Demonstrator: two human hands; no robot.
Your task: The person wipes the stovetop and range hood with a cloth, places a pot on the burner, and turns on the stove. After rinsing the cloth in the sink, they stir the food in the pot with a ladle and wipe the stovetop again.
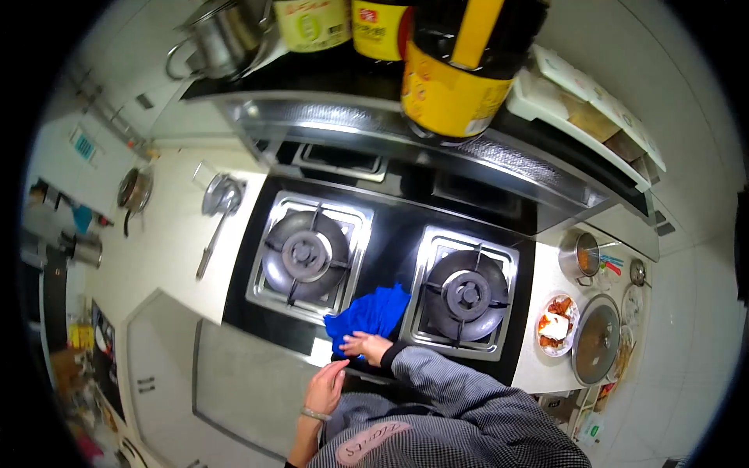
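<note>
One black stove (pixel 392 242) with two burners (pixel 306 253) is set into the desk (pixel 172 226). Three bottles (pixel 456 93) with labels in yellow or pale green stand on the shelf (pixel 351 76) above, their print too blurred to read surely. One blue cloth (pixel 374 312) lies at the stove's front, between the burners. The person's right hand (pixel 367 345) rests on it, fingers spread; the left hand (pixel 324 388), loosely straightened, is just beside. One pink patch (pixel 370 443) on the clothing bears slanted letters, hardly legible.

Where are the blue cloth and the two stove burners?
Blue cloth (pixel 373 310): head view, on its crumpled middle.
Left burner (pixel 305 255): head view, on its central cap.
Right burner (pixel 469 294): head view, on its central cap.
</note>
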